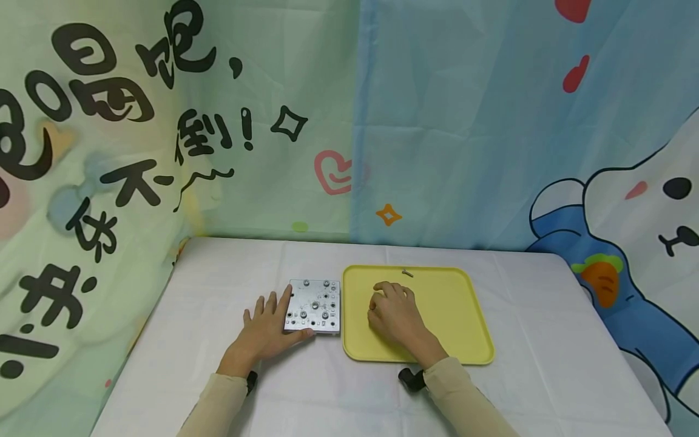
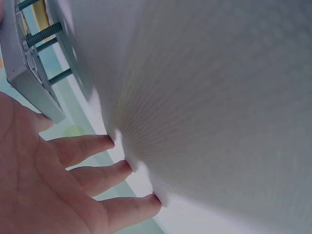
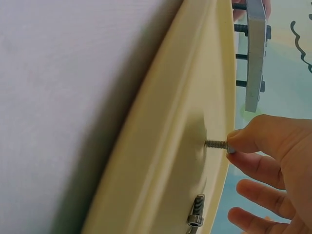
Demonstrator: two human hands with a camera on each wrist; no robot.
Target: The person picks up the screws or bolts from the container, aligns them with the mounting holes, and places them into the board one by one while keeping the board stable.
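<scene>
At a white surface [image 1: 349, 403], a person's left hand [image 1: 266, 335] is resting with fingers spread and grasping nothing, its thumb and index finger touching the edges of a metal plate [image 1: 300, 297] while the other fingertips are pressing on the cloth. The plate is standing raised on bolts just left of a yellow tray [image 1: 459, 328]. Over the tray, the right hand [image 1: 394, 311] is pinching a screw [image 3: 217, 145] by its head between thumb and forefinger, the remaining fingers loosely bent, the threaded end pointing at the tray floor. A second screw [image 1: 407, 274] is lying near the tray's far rim.
</scene>
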